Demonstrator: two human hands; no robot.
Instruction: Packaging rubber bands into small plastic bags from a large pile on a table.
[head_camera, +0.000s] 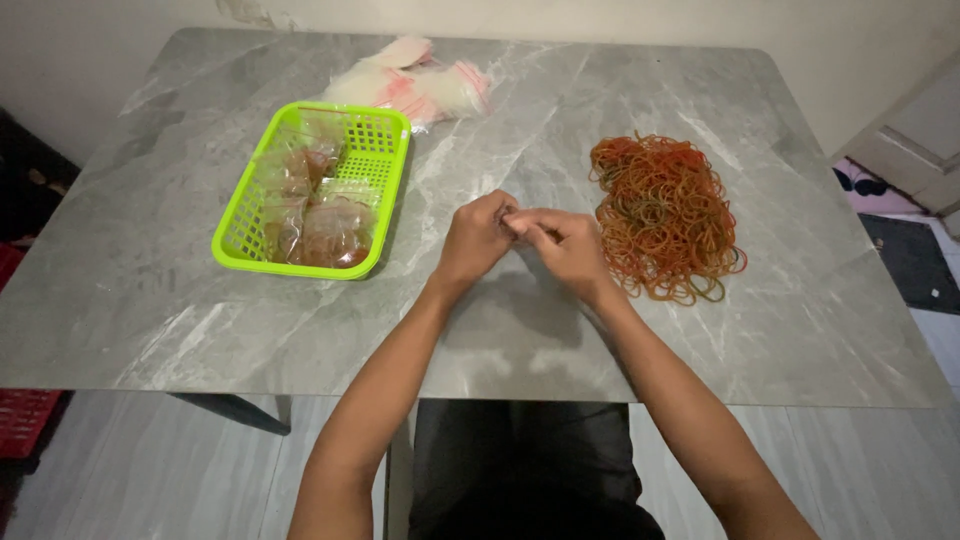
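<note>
My left hand (476, 240) and my right hand (568, 248) meet over the middle of the grey marble table (200, 300), fingertips pinched together on something small that the fingers hide. A heap of orange and red rubber bands (665, 215) lies just right of my right hand. To the left stands a lime green plastic basket (245, 225) holding several small clear bags filled with rubber bands (330, 225).
A pile of clear plastic bags with red strips (415, 85) lies behind the basket near the table's far edge. A red crate (25, 420) sits on the floor at the lower left. The wall runs along the table's back.
</note>
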